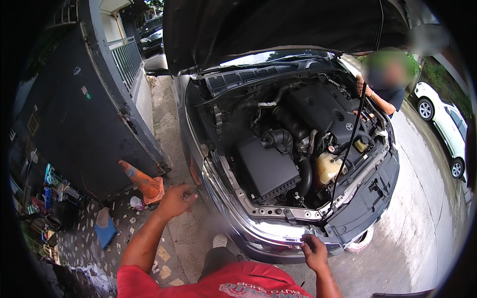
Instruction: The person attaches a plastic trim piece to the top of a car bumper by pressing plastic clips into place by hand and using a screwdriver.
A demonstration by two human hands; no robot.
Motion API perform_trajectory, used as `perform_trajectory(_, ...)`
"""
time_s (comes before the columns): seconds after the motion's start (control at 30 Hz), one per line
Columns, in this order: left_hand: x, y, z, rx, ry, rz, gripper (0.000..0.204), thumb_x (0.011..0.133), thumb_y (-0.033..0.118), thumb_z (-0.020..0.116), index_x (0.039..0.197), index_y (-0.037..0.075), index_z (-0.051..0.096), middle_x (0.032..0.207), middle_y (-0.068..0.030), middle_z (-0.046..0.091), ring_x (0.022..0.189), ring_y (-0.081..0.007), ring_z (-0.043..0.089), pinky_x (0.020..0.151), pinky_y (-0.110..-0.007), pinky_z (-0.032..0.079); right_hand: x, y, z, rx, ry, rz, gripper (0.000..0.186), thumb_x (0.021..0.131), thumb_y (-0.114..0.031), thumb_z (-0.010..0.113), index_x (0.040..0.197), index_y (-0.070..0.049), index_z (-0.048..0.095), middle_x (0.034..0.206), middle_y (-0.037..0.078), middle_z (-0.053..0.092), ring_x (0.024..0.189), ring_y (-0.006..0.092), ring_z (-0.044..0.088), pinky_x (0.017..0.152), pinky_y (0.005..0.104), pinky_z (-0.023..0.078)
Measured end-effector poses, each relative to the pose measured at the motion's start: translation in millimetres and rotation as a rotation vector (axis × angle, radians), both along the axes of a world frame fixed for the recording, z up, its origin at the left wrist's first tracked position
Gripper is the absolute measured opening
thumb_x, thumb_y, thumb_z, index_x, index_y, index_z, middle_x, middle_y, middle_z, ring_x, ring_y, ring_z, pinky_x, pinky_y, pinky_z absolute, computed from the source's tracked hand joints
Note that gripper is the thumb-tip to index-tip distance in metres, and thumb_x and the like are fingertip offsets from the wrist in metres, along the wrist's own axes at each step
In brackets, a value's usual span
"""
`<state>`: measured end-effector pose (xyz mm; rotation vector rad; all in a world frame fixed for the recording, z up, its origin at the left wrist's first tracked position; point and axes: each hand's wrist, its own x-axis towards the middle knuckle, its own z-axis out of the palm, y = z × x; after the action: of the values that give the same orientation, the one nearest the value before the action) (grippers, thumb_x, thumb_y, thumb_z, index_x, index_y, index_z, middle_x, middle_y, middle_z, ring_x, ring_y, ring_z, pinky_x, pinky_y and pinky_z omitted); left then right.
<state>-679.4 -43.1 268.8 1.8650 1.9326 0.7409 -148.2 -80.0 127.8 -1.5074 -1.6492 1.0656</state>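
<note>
In front of me stands a dark car with its hood (278,30) raised and its engine bay exposed. A black engine cover (320,111), a square air filter box (266,166) and a yellowed coolant reservoir (329,168) show inside. A thin hood prop rod (354,131) slants across the bay. My left hand (178,201) hangs in the air left of the front fender, its fingers loosely bent and apart, with nothing seen in them. Over the right part of the chrome front trim (278,231), my right hand (315,252) has its fingers apart and holds nothing visible; whether it touches the trim I cannot tell.
Another person's hand (364,87) is by the far right side of the engine bay, near the rod. An orange traffic cone (144,184) leans beside a dark metal gate (74,119) at left, near a blue object (105,231). A white car (443,121) is parked at right.
</note>
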Motion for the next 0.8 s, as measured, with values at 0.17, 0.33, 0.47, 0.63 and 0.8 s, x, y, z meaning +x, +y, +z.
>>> perform_trajectory(0.17,-49,190,51,0.199,0.055,-0.204,0.037,0.095,0.02,0.082,0.127,0.003,0.075,0.107,-0.0206,0.08,0.103,-0.0369,0.078,0.088,-0.045,0.06,-81,18,2,0.336,-0.413,-0.126,0.031,0.092,-0.009,0.075,0.122,-0.001,0.071,0.109,0.02,0.073,0.105,0.0425,0.069,0.097,0.0496,0.055)
perform_trajectory(0.33,-118,381,49,0.426,0.161,-0.243,0.033,0.09,0.015,0.079,0.121,0.002,0.077,0.109,-0.0226,0.079,0.105,-0.0431,0.075,0.096,-0.049,0.058,-172,19,1,0.188,-0.541,-0.272,0.047,0.089,-0.02,0.08,0.131,-0.003,0.07,0.134,0.024,0.065,0.126,0.0469,0.059,0.109,0.0521,0.05)
perform_trajectory(0.47,-165,503,22,0.527,0.231,-0.199,0.033,0.088,0.012,0.075,0.119,0.002,0.078,0.115,-0.0248,0.078,0.112,-0.0433,0.073,0.101,-0.049,0.057,-225,15,5,0.141,-0.559,-0.329,0.054,0.089,-0.023,0.083,0.136,-0.003,0.068,0.142,0.027,0.061,0.132,0.0487,0.057,0.114,0.0542,0.048)
perform_trajectory(0.63,-137,604,6,0.304,0.228,-0.178,0.04,0.083,0.012,0.079,0.122,0.001,0.077,0.127,-0.026,0.075,0.121,-0.0449,0.07,0.106,-0.051,0.055,-262,6,22,-0.004,-0.59,-0.47,0.058,0.089,-0.027,0.084,0.137,-0.001,0.067,0.147,0.031,0.059,0.136,0.0498,0.056,0.116,0.0548,0.048)
perform_trajectory(0.8,-113,670,-16,0.456,0.254,-0.248,0.053,0.088,0.017,0.074,0.139,0.003,0.068,0.135,-0.0275,0.071,0.131,-0.0442,0.066,0.114,-0.049,0.052,-266,14,4,0.047,-0.647,-0.518,0.058,0.089,-0.033,0.086,0.134,0.0,0.07,0.145,0.032,0.059,0.137,0.0495,0.056,0.117,0.055,0.047)
